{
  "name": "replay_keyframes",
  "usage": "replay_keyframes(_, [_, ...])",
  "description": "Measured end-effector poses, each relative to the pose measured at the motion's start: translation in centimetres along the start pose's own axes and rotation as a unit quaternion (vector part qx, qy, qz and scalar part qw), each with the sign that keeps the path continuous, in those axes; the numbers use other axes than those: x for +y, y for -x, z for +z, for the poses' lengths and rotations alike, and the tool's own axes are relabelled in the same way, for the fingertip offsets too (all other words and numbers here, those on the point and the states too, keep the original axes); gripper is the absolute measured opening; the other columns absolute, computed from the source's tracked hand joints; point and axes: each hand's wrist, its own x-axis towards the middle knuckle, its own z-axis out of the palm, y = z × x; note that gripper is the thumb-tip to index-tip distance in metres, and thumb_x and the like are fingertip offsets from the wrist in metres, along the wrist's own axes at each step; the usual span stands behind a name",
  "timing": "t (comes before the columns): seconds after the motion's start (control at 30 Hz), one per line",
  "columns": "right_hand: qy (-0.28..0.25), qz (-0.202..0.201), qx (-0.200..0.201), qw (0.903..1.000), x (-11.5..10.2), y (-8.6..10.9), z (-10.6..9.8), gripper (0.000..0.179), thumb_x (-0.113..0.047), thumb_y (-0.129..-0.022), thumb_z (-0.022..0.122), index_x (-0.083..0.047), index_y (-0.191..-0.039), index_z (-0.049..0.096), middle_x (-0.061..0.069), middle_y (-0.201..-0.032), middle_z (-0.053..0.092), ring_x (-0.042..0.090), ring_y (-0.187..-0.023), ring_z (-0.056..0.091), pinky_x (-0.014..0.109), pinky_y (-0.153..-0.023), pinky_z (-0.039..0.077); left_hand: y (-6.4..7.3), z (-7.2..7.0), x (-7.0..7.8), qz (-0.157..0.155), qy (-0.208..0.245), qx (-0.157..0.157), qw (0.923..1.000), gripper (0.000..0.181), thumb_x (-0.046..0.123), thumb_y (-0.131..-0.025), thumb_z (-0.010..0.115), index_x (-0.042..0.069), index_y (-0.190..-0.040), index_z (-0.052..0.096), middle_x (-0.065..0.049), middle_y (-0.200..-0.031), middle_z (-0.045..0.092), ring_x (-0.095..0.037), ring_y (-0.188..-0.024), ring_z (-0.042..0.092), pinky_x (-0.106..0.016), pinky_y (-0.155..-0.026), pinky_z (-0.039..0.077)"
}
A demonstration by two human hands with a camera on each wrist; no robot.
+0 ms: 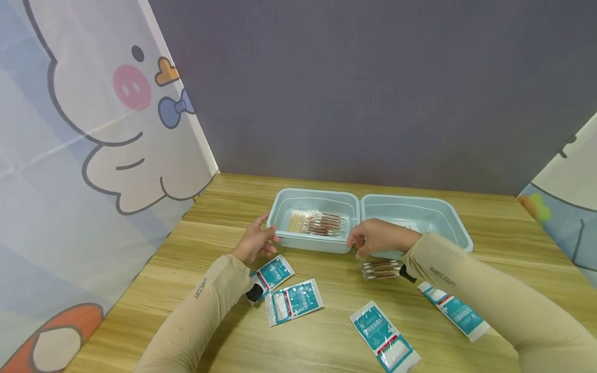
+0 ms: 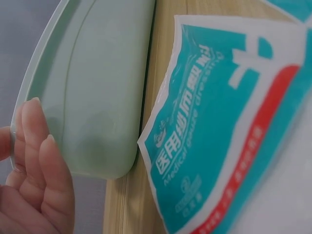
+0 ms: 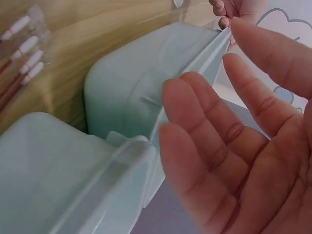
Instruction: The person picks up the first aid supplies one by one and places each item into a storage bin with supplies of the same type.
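My left hand grips the rim of the left pale blue plastic tray at its front left corner. In the left wrist view, the thumb and fingers pinch that tray's edge. Inside it lie a pack of brown-stemmed cotton swabs and pale wooden sticks. My right hand is by the tray's front right corner, its fingers loosely bent; in the right wrist view they hold nothing, and contact with the rim is unclear. Beside it stands the right tray, with a white packet partly hidden inside.
Another pack of brown cotton swabs lies under my right wrist. Teal and white gauze dressing packets lie on the wooden table: two on the left, one front centre and one beside the right forearm. A dark grey panel stands behind.
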Motion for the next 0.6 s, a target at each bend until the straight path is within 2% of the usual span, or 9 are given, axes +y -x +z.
replay_keyframes(0.27, [-0.011, 0.033, 0.015, 0.9993, 0.1, 1.0, 0.7, 0.019, -0.004, -0.080, 0.074, -0.007, -0.099, 0.070, -0.005, -0.078, 0.060, 0.011, -0.075, 0.054, 0.031, -0.070, 0.047, 0.0, -0.1, 0.1, 0.007, 0.010, -0.002, 0.9999, 0.059, 0.016, -0.102, 0.047, 0.016, -0.153, 0.018, -0.002, -0.068, 0.061, -0.008, -0.041, 0.054, -0.023, -0.042, 0.045])
replay_keyframes(0.43, [0.004, 0.027, 0.025, 0.9993, 0.3, 1.6, 1.2, 0.023, -0.005, -0.078, 0.075, -0.006, -0.101, 0.070, -0.006, -0.081, 0.061, 0.010, -0.076, 0.054, 0.030, -0.069, 0.048, 0.1, -0.1, 0.1, 0.008, 0.010, -0.004, 0.9999, 0.058, 0.015, -0.102, 0.046, 0.016, -0.153, 0.018, -0.002, -0.068, 0.061, -0.008, -0.041, 0.054, -0.023, -0.042, 0.045])
replay_keyframes(0.6, [-0.007, 0.028, 0.025, 0.9993, 0.8, 2.0, 1.7, 0.025, -0.004, -0.078, 0.076, -0.006, -0.101, 0.070, -0.002, -0.085, 0.062, 0.010, -0.077, 0.053, 0.029, -0.069, 0.047, 0.0, -0.1, -0.1, 0.003, 0.011, -0.003, 0.9999, 0.058, 0.016, -0.102, 0.047, 0.017, -0.153, 0.019, -0.004, -0.069, 0.061, -0.009, -0.041, 0.054, -0.023, -0.042, 0.045])
